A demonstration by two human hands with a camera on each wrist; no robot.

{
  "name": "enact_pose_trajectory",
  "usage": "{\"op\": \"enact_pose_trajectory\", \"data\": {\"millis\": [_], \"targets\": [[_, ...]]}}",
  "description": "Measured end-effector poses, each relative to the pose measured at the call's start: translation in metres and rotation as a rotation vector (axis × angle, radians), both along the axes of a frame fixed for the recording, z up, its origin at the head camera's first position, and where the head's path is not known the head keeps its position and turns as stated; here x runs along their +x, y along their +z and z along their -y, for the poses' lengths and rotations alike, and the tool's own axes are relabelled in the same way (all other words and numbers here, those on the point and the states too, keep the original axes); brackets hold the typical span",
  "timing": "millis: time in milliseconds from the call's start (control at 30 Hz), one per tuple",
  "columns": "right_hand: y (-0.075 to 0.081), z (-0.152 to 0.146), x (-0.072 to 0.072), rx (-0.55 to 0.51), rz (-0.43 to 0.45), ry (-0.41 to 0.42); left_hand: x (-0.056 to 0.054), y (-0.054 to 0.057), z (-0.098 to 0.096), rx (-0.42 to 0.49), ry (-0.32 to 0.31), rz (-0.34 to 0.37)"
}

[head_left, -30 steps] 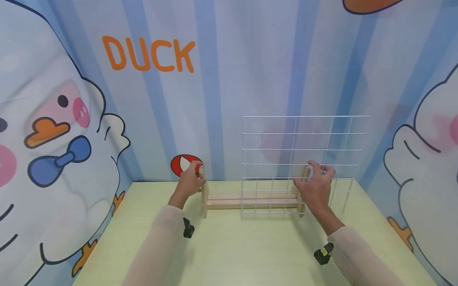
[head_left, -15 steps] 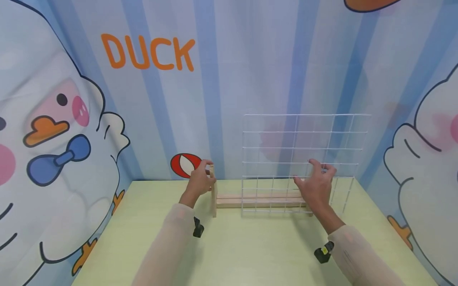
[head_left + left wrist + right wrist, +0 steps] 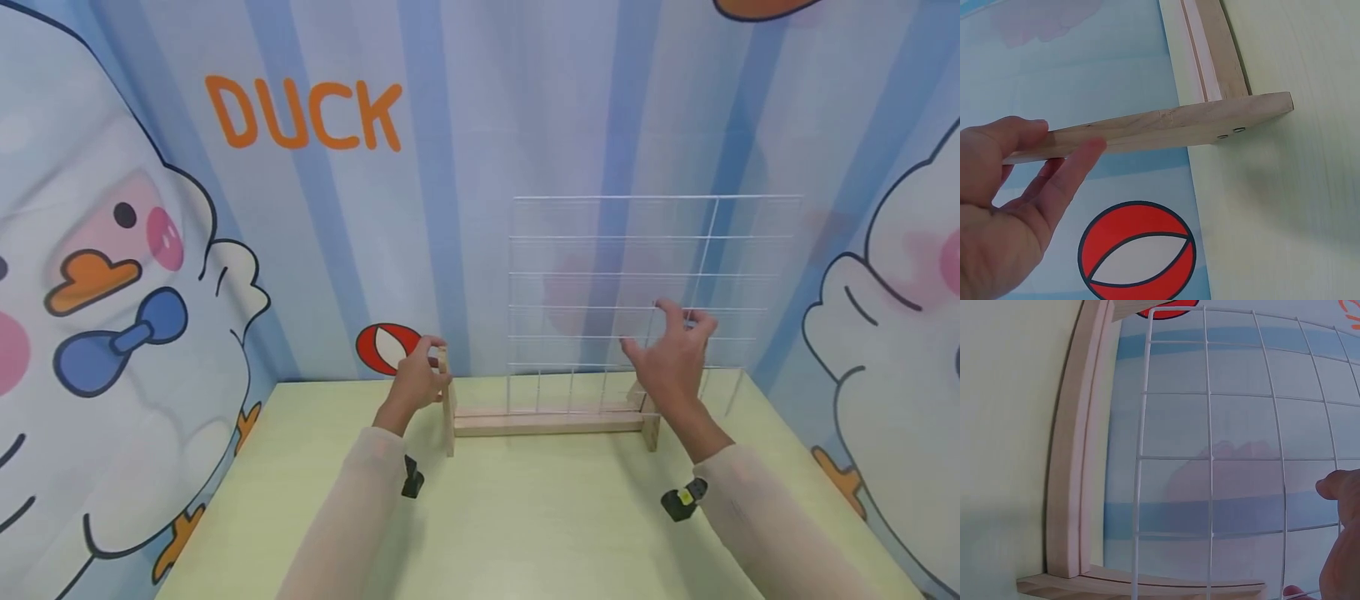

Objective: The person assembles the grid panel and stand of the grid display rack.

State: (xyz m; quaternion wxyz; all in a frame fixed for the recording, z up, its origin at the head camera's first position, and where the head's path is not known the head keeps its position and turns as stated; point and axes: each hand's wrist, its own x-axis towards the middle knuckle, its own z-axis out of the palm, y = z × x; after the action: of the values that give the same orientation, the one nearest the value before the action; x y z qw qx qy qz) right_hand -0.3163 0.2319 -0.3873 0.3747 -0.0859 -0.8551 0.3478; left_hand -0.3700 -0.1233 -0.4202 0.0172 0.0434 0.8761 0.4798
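Note:
A pale wooden stand (image 3: 547, 423) sits on the table, a long base bar joining two end uprights. My left hand (image 3: 415, 377) pinches the upper part of its left upright (image 3: 1166, 128) between thumb and fingers. In my right hand (image 3: 671, 358) is a white wire grid panel (image 3: 1210, 458), raised above the stand's right part. The grid's lower edge appears close to the base bar in the head view. Its right side is partly behind my hand. The right upright (image 3: 649, 429) is partly covered by that hand and wrist.
The light yellow table (image 3: 525, 517) extends in front of the stand. Behind it hangs a blue striped curtain (image 3: 525, 125) printed with ducks, and a red and white ball print (image 3: 1138, 259). A small black camera (image 3: 681, 500) is strapped to my right wrist.
My left hand slid the wooden stand to the right, then stopped. Over the last half second my right hand rose, lifting the wire grid panel higher; the right upright's foot shows more now.

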Motion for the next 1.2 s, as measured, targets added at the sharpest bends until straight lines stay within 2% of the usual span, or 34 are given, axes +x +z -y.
{"op": "enact_pose_trajectory", "data": {"millis": [333, 533, 867, 1200], "targets": [[0.06, 0.019, -0.014, 0.043, -0.02, 0.01, 0.001, 0.004, 0.003, 0.01, -0.002, -0.008], [0.085, 0.037, -0.023, 0.016, 0.015, 0.014, 0.002, 0.004, 0.003, 0.008, 0.007, -0.003], [0.104, 0.065, -0.034, -0.015, 0.021, 0.001, 0.004, 0.005, 0.004, -0.003, 0.022, 0.003], [0.105, 0.087, -0.041, -0.03, 0.01, 0.006, 0.004, 0.005, 0.001, 0.014, 0.012, 0.004]]}}
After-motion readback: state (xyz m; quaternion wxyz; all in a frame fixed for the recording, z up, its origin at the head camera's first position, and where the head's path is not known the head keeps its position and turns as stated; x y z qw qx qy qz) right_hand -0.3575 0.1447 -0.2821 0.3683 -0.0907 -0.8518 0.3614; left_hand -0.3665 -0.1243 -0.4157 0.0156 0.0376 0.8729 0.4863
